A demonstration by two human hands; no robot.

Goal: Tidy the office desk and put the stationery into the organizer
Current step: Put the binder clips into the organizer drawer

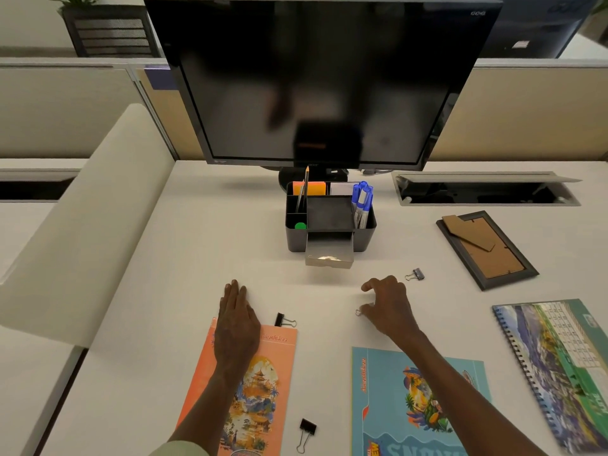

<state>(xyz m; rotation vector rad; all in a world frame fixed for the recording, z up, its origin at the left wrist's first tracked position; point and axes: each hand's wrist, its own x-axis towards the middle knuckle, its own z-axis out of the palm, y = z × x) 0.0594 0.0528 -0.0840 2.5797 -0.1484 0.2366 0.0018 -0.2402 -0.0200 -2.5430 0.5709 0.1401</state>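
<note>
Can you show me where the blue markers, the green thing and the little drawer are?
blue markers [362, 200], head view, on the barrels.
green thing [300, 226], head view, on its round top.
little drawer [330, 255], head view, on its inside floor.

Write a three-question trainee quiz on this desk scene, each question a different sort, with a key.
1. True or false: the organizer drawer is pulled open.
2. How many binder clips lie loose on the desk, not counting anything in the hands?
3. Multiple choice: the left hand rests on A) the blue booklet, B) the orange booklet, C) the calendar.

Key:
1. True.
2. Three: one beyond the right hand, one beside the left hand, one between the booklets.
3. B.
</note>
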